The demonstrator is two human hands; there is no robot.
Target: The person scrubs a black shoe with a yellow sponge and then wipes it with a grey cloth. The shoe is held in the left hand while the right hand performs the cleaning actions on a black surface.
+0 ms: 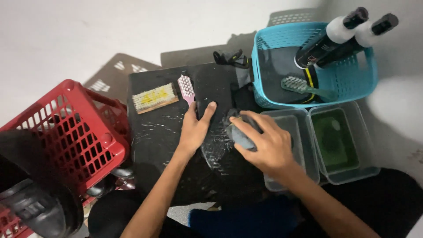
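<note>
Right hand [264,143] closed on grey cloth [240,134], wiping dark insole [216,150]; left hand [196,128] flat, open, pinning it to black mat [154,132]. Firm hold-down prevents slipping.

red basket [66,132]: cut off left | dark shoe [31,207]: cropped at corner

A red basket [70,132] is seen at the left. A wooden brush [155,98] and a pink brush [186,88] are laid beside each other. Two bottles [335,37] are stood in a blue basket [352,79].
</note>
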